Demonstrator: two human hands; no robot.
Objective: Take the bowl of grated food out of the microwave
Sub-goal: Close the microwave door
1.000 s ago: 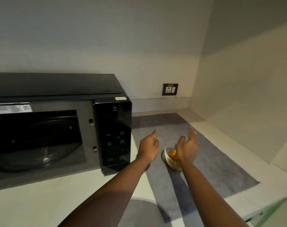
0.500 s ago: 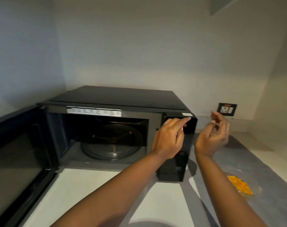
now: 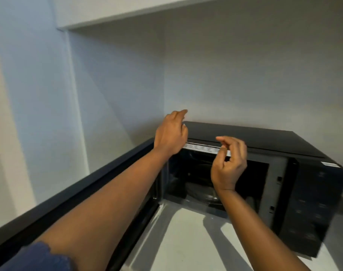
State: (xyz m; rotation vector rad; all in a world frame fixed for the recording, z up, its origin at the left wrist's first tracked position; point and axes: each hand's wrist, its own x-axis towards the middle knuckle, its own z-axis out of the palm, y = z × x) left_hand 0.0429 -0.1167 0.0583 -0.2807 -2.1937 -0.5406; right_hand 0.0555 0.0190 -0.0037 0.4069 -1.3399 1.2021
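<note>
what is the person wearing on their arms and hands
Both hands are bare: no gloves, and no rings or watch that I can make out on the left hand or the right hand. Both forearms are bare too. The left arm has a dark blue sleeve ending near the elbow, its edge slightly wavy. No sleeve shows on the right arm.

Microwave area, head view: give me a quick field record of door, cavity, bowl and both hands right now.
microwave: black, on counter
door: swung open to the left
cavity: glass turntable visible, no bowl seen inside
bowl: not in view
left hand: raised near microwave's top left corner, empty
right hand: raised before the opening, fingers curled, empty
</note>
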